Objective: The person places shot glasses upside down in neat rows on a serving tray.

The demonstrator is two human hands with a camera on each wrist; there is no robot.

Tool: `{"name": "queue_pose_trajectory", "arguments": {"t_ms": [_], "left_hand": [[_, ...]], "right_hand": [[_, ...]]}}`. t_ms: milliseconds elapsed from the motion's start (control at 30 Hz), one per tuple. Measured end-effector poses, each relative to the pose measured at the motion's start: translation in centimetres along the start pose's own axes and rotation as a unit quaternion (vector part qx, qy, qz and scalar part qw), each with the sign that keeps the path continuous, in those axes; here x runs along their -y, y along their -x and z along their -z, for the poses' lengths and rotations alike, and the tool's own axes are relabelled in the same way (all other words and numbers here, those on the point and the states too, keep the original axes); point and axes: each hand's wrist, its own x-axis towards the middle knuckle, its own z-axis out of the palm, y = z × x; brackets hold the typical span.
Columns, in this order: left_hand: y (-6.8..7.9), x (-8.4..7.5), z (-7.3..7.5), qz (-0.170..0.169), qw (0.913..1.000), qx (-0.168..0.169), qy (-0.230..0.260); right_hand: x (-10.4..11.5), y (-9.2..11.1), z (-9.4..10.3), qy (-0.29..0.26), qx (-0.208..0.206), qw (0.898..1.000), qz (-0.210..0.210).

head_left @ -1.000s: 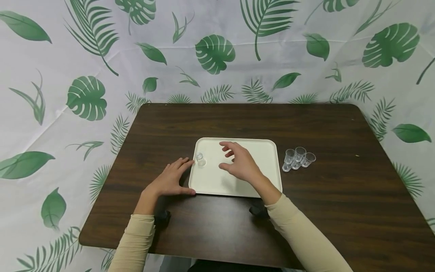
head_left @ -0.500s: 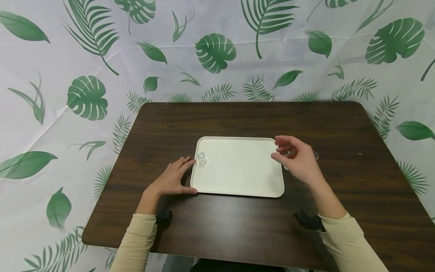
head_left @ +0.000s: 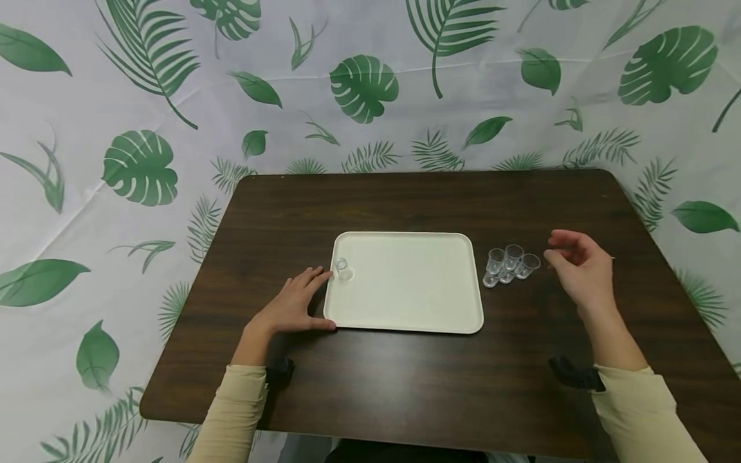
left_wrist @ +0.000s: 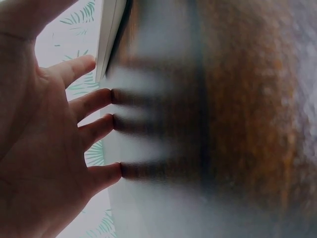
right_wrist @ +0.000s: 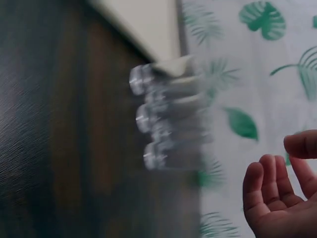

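Observation:
My left hand (head_left: 295,302) rests at the left edge of a cream tray (head_left: 411,283), fingers spread. Its thumb and index finger touch the tray's edge, while the other fingertips (left_wrist: 106,121) press on the table. One small clear shot glass (head_left: 343,269) stands on the tray near that edge. Several more clear shot glasses (head_left: 509,263) stand close together just right of the tray. To their right hovers my right hand (head_left: 581,273), holding nothing, its fingers loosely bent. In the right wrist view the cluster of shot glasses (right_wrist: 168,114) is blurred, apart from the fingertips (right_wrist: 255,171).
The dark wooden table (head_left: 405,379) reaches out on all sides of the tray. A white cloth (head_left: 370,38) printed with green leaves hangs behind and beside it. Dark wrist straps (head_left: 576,374) show near both sleeves.
My right hand has moved rightward from above the tray, across the shot glasses, to their right side. The glasses show again. My left hand stays at the tray's edge.

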Motion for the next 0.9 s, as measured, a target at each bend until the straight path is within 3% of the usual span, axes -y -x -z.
{"name": "queue_pose_trajectory", "arguments": {"t_ms": [133, 367, 533, 900], "left_hand": [[0.0, 0.0, 0.0, 0.004, 1.0, -0.002, -0.002], [0.1, 0.0, -0.2, -0.003, 1.0, -0.008, -0.003], [0.2, 0.0, -0.2, 0.0, 0.9999, -0.01, -0.002], [0.3, 0.0, -0.1, -0.003, 0.9999, -0.009, 0.003]], "right_hand": [[-1.9, -0.1, 0.4, 0.034, 0.02, 0.999, -0.03], [-4.6, -0.1, 0.5, 0.109, 0.094, 0.989, -0.022], [-5.7, -0.2, 0.4, 0.127, 0.14, 0.982, -0.032], [-6.3, -0.3, -0.2, 0.179, 0.142, 0.973, -0.021]]}}
